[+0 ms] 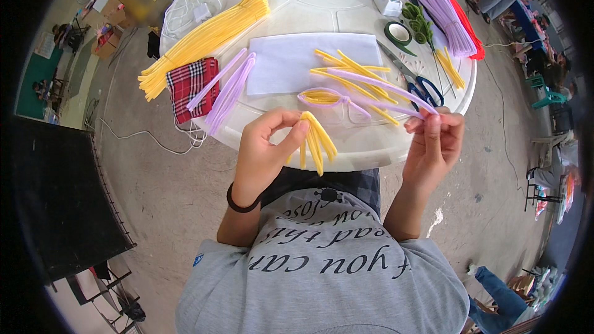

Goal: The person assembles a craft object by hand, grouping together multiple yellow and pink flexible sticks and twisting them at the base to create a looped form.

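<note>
At frame centre, the left hand (263, 148) pinched a folded yellow pipe-cleaner bundle (314, 142) at its bend; the right hand (433, 142) gripped a lilac pipe cleaner (377, 83) by its tip. Both looked light, soft and bendy.

The yellow stems (317, 139) pinched in the left hand (263, 151) look fuzzy and matt, like chenille; the lilac stem (377, 81) in the right hand (433, 142) has the same soft nap. The worktop (346, 148) is smooth white plastic with a faint sheen. The white sheet (284, 62) looks matt, like paper or felt. The checked pouch (192, 83) is woven cloth. The scissors (414, 80) have bare metal blades and glossy blue plastic handles. The floor (173, 179) is rough concrete.
</note>
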Available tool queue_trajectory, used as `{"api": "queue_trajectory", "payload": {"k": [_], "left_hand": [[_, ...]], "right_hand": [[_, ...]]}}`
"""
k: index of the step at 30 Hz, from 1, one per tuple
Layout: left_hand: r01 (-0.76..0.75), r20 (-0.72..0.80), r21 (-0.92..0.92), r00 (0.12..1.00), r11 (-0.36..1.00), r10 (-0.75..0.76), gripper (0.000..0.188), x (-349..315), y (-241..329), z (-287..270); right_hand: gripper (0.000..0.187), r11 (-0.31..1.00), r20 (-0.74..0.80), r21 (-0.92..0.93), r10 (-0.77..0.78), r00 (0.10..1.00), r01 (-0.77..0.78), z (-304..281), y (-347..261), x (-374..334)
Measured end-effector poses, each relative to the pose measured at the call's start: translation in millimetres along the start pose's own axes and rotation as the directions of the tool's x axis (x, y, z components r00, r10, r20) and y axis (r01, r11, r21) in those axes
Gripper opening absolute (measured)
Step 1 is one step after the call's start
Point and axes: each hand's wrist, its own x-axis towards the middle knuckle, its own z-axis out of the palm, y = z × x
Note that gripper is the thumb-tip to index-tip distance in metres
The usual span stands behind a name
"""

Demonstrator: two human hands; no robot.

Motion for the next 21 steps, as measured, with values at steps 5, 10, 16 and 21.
{"api": "queue_trajectory", "payload": {"k": [5,10,16,21], "left_hand": [[-0.043,-0.132,-0.067,0.991,0.997,0.034,0.013,3.8,-1.1,13.8],[-0.103,-0.161,-0.008,0.982,0.995,0.101,0.012,7.0,0.4,21.1],[-0.118,-0.229,0.096,0.964,0.988,0.137,0.011,8.8,2.9,21.9],[-0.156,-0.233,0.169,0.953,0.973,0.194,0.012,8.7,3.3,21.4]], "right_hand": [[0.010,0.968,0.088,-0.161,-0.181,0.979,0.194,9.6,-21.9,-13.5],[0.016,0.924,0.231,-0.242,-0.241,0.943,0.296,13.8,-37.1,-28.8],[0.019,0.896,0.287,-0.303,-0.238,0.928,0.324,13.2,-42.8,-34.3],[0.019,0.883,0.339,-0.317,-0.234,0.911,0.345,12.8,-40.9,-34.7]]}}
